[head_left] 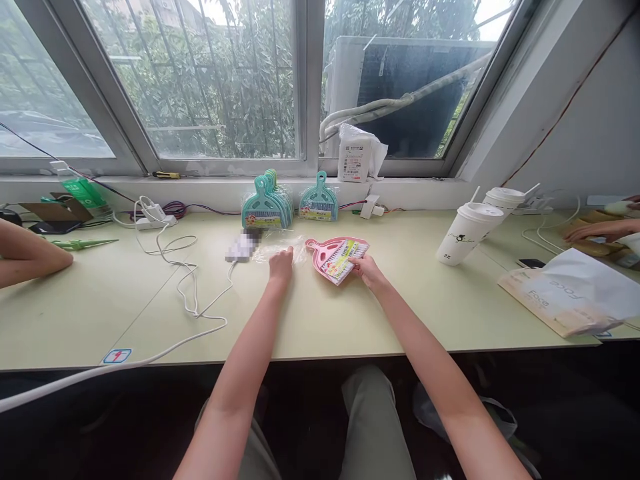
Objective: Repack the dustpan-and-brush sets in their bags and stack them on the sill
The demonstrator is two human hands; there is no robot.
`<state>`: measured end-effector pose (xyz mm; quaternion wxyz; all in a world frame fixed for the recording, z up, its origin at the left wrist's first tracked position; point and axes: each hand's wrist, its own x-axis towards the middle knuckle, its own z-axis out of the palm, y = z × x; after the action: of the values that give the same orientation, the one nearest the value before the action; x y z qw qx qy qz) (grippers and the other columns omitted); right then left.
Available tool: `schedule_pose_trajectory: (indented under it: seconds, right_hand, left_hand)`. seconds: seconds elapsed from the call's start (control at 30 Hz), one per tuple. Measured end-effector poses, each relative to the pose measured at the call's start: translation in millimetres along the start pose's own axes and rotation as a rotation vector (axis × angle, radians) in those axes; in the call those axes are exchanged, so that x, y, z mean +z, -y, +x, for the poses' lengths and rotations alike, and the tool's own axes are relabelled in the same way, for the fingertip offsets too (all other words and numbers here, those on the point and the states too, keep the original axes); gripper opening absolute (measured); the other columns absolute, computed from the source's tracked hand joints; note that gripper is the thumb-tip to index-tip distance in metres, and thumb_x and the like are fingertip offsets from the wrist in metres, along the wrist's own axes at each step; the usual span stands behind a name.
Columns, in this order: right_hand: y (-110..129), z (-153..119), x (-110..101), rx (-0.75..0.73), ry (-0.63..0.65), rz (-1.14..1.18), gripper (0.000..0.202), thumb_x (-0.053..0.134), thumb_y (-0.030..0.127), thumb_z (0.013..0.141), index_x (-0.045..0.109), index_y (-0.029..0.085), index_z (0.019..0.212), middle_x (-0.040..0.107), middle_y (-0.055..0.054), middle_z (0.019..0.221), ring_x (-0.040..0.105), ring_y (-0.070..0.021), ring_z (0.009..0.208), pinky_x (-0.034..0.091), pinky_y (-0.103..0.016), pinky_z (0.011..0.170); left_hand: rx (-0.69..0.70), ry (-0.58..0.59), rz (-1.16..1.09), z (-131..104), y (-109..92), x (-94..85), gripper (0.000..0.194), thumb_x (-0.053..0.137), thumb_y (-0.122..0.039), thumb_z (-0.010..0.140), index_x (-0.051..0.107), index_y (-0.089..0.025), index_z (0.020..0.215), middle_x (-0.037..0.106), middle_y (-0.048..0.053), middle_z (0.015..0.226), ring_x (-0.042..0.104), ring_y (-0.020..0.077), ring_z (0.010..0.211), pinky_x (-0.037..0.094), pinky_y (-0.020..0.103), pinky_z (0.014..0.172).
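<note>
A pink dustpan set [325,255] with a yellow printed label lies on the pale green table [320,327]. My right hand [367,270] grips its right edge, thumb near the label. To the left, my left hand [281,263] is closed over a clear plastic bag [267,248] on the table, fingers bent and partly hidden. Behind them several teal dustpan sets [265,203] in clear wrapping stand against the sill, and another teal set [319,199] stands just right of these.
White cables [193,287] run across the left side, near a power strip [156,219]. White cups with straws [463,233] and a paper bag [560,293] are at the right. Another person's arm [35,253] rests far left; a person's hand [590,230] shows far right.
</note>
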<state>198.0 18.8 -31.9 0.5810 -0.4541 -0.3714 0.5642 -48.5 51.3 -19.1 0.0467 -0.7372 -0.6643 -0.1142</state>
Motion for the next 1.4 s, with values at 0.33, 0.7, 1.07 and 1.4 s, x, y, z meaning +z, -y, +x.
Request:
schedule_pose_trajectory:
  seconds: [0.33,0.7,1.07,1.4]
  right_hand:
    - [14,-8,2,0.084,0.185,-0.053,0.029,0.062,0.005,0.073,0.066,0.014,0.101,0.073,-0.010,0.102,0.071,-0.0212,0.086,0.060,-0.031,0.070]
    - [2,-7,11,0.043,0.050,0.066,0.022,0.061,0.004,0.073,0.067,0.013,0.093,0.074,-0.009,0.096,0.071,-0.0222,0.089,0.060,-0.033,0.077]
    - [8,-9,14,-0.172,0.101,0.198,0.034,0.078,0.025,0.066,0.064,0.018,0.097,0.071,-0.006,0.104,0.067,-0.0219,0.098,0.056,-0.036,0.087]
    - [4,-19,32,-0.318,-0.078,0.171,0.038,0.076,0.035,0.066,0.059,0.021,0.097,0.067,-0.006,0.107,0.064,-0.0213,0.101,0.057,-0.035,0.083]
  left_hand:
    - [0.021,-0.244,-0.120,-8,-10,-11.1,0.042,0.033,-0.010,0.091,0.053,-0.021,0.127,0.068,0.012,0.102,0.064,0.0229,0.093,0.048,0.030,0.076]
    - [0.211,-0.364,-0.278,-12,-26,-0.6,0.037,0.037,-0.019,0.094,0.056,-0.024,0.125,0.069,0.007,0.101,0.064,0.0205,0.096,0.050,0.031,0.081]
    - [-0.202,-0.627,-1.352,-8,-42,-21.8,0.086,0.055,-0.060,0.081,0.012,-0.024,0.147,0.025,0.018,0.153,0.034,0.0268,0.138,0.033,0.046,0.110]
    - [0.306,0.373,-1.966,-21,-70,-24.4,0.073,0.061,-0.050,0.080,0.039,-0.021,0.142,0.053,0.011,0.138,0.047,0.0317,0.129,0.040,0.049,0.104]
